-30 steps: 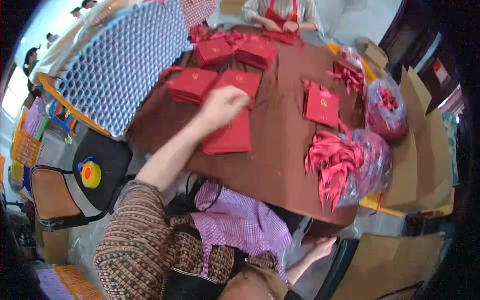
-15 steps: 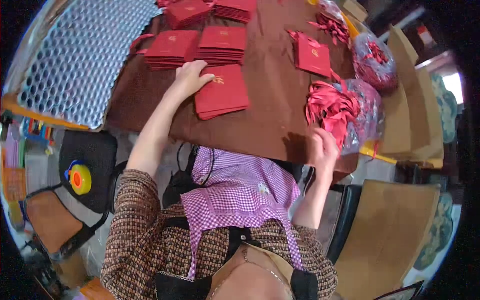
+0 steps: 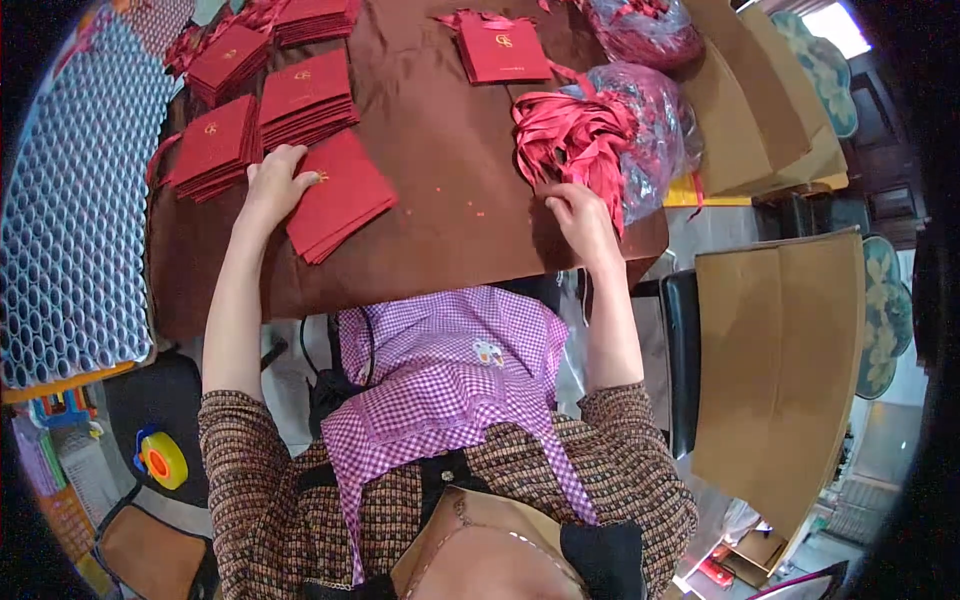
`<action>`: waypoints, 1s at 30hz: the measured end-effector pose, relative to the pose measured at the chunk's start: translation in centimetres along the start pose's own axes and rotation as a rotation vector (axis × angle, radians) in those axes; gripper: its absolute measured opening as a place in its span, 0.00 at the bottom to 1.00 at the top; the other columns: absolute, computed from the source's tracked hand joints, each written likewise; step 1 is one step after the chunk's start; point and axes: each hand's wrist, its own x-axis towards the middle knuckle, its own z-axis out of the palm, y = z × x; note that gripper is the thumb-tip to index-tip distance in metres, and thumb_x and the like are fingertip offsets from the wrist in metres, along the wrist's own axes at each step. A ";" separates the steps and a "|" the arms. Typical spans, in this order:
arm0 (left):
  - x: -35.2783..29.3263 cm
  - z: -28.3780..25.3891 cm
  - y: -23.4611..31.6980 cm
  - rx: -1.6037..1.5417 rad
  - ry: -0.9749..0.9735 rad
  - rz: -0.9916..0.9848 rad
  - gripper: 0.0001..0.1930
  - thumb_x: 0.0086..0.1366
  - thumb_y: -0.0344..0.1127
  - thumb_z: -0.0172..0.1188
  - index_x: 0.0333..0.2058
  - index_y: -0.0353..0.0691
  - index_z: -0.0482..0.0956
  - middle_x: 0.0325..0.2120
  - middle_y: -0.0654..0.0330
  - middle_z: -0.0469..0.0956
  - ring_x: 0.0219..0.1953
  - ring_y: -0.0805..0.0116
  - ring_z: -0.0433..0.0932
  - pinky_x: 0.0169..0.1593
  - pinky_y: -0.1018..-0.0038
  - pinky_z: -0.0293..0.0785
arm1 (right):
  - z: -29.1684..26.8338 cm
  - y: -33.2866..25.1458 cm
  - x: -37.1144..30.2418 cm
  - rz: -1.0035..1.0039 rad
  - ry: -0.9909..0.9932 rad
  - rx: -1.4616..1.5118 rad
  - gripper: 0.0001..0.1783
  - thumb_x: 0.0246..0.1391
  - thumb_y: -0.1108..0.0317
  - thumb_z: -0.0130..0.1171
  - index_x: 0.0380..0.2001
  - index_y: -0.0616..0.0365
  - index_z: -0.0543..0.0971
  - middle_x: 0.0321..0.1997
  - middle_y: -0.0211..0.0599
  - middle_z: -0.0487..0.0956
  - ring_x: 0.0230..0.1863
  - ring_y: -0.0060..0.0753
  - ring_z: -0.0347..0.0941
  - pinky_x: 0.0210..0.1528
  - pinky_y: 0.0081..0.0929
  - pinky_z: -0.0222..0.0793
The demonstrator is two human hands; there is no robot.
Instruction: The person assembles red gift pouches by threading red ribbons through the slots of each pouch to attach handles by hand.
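Head view: the left hand (image 3: pixel 272 182) lies flat and open, fingers spread, on the upper left corner of a small stack of red folded cards (image 3: pixel 338 197) on the brown tabletop (image 3: pixel 450 150). It sat on this stack half a second ago too, so the stack has stayed pinned in place.

The right hand (image 3: pixel 578 215) is what has changed. A second ago it hung below the tabletop edge by the lap; half a second ago it was rising beside the ribbon pile. Now it is up on the tabletop, fingertips touching the lower edge of the heap of red ribbons (image 3: pixel 575 140) spilling out of a clear plastic bag (image 3: pixel 655 120). Its fingers look loosely curled, nothing clearly gripped.

Judged from that, a ribbon is being reached for while the card stack is held ready.

Further card stacks (image 3: pixel 260 110) sit just beyond the left hand, and one lone card (image 3: pixel 502 50) lies farther up.
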 end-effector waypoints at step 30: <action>-0.3 -4.4 3.4 -0.438 0.104 -0.013 0.10 0.53 0.29 0.63 0.34 0.34 0.77 0.25 0.58 0.76 0.31 0.68 0.75 0.36 0.72 0.71 | -0.3 -6.3 3.0 -0.113 0.136 0.980 0.07 0.50 0.83 0.51 0.30 0.58 0.70 0.38 0.38 0.79 0.45 0.31 0.74 0.61 0.33 0.59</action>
